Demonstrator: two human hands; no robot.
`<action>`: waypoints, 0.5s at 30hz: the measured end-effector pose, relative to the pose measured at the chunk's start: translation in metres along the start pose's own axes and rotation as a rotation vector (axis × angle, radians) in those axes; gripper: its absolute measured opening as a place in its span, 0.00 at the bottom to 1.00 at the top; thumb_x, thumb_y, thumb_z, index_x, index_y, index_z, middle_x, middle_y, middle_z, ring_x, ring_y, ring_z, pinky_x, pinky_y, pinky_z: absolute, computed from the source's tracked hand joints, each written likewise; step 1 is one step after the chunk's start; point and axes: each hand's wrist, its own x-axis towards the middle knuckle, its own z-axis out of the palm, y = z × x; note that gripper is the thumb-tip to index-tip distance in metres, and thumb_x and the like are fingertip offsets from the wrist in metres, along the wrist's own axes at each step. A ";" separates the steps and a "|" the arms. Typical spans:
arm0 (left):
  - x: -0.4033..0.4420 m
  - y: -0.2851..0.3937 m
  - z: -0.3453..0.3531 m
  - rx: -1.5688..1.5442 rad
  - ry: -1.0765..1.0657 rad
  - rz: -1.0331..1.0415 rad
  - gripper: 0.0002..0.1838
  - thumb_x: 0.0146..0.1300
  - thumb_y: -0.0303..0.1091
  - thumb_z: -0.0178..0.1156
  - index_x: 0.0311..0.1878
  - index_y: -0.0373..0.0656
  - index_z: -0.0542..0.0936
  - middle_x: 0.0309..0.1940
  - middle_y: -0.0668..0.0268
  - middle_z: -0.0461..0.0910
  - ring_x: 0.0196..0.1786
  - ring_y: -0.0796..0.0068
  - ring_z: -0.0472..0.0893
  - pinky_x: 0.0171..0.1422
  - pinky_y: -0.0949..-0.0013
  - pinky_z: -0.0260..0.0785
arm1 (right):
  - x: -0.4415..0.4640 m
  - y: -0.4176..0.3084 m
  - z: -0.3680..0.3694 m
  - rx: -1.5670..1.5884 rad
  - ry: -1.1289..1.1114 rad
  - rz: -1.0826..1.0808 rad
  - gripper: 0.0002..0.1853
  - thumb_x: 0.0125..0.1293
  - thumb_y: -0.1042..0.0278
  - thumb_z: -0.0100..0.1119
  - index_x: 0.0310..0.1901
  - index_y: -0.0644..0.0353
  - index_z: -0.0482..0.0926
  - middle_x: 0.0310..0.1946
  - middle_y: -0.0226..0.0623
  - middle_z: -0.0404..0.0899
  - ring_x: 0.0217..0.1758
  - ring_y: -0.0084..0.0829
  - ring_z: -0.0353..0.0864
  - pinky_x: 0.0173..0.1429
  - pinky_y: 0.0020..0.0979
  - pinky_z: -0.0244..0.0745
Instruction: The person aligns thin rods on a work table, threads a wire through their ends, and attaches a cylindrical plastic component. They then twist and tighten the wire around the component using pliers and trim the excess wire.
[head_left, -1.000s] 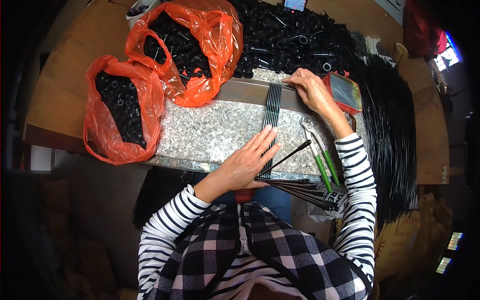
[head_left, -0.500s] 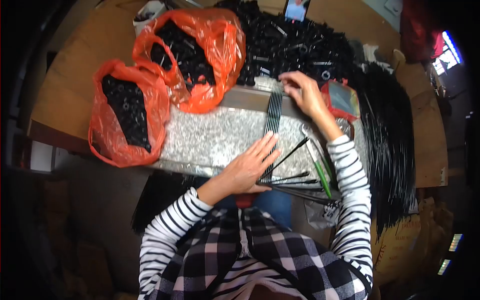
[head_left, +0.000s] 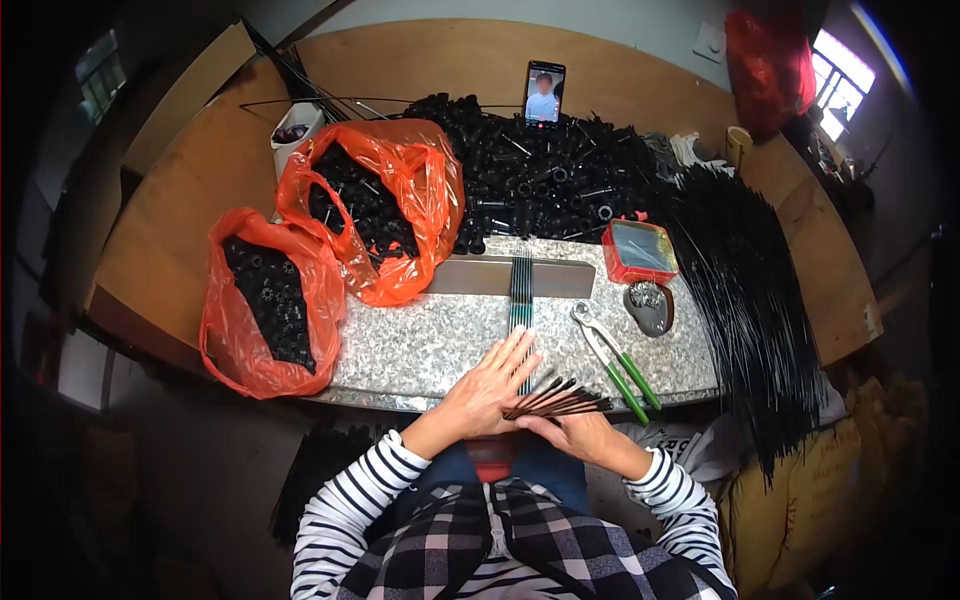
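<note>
My left hand [head_left: 483,391] lies with outstretched fingers over a row of thin dark rods [head_left: 521,290], which run side by side across a grey metal bar [head_left: 565,278] on the speckled stone slab [head_left: 400,345]. At the slab's front edge my right hand [head_left: 580,432] is closed around a fanned bundle of black-tipped rods [head_left: 560,399], its thumb near my left palm. Pliers with green handles [head_left: 628,382] lie right of the rods.
Two orange bags [head_left: 330,340] of black parts stand at the left. Behind the bar is a heap of black parts [head_left: 540,180] with an upright phone [head_left: 543,93]. A red box [head_left: 640,252], a dark dish [head_left: 649,308] and long black strands [head_left: 750,300] are at the right.
My right hand has come from the rods' far ends down to the black-tipped bundle and closed on it. The view has tilted up, showing more of the table's back. My left hand stays on the rods.
</note>
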 end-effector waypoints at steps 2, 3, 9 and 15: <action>0.000 0.002 -0.005 -0.006 -0.032 0.007 0.47 0.43 0.43 0.67 0.65 0.37 0.57 0.68 0.46 0.48 0.71 0.46 0.49 0.71 0.53 0.48 | 0.002 -0.004 -0.005 0.005 -0.017 -0.026 0.10 0.56 0.68 0.62 0.40 0.61 0.80 0.25 0.45 0.79 0.26 0.44 0.79 0.30 0.35 0.73; 0.000 0.001 -0.003 -0.016 -0.026 0.007 0.48 0.40 0.44 0.67 0.65 0.37 0.57 0.68 0.46 0.48 0.71 0.47 0.49 0.71 0.54 0.49 | 0.004 -0.006 -0.009 -0.044 -0.029 -0.053 0.11 0.55 0.67 0.63 0.40 0.59 0.81 0.24 0.44 0.78 0.24 0.43 0.78 0.28 0.35 0.72; -0.001 -0.001 -0.001 0.016 -0.024 0.025 0.48 0.41 0.46 0.68 0.64 0.33 0.58 0.67 0.44 0.49 0.72 0.48 0.46 0.71 0.53 0.47 | 0.011 -0.015 -0.021 -0.138 0.077 -0.141 0.11 0.53 0.64 0.65 0.34 0.61 0.81 0.17 0.41 0.75 0.19 0.41 0.76 0.24 0.34 0.70; 0.000 0.001 -0.004 -0.004 -0.016 0.030 0.48 0.41 0.47 0.69 0.64 0.36 0.58 0.67 0.44 0.49 0.72 0.47 0.46 0.71 0.53 0.47 | 0.022 -0.030 -0.025 -0.009 0.162 -0.142 0.12 0.53 0.66 0.64 0.39 0.61 0.81 0.23 0.40 0.79 0.22 0.38 0.78 0.27 0.32 0.71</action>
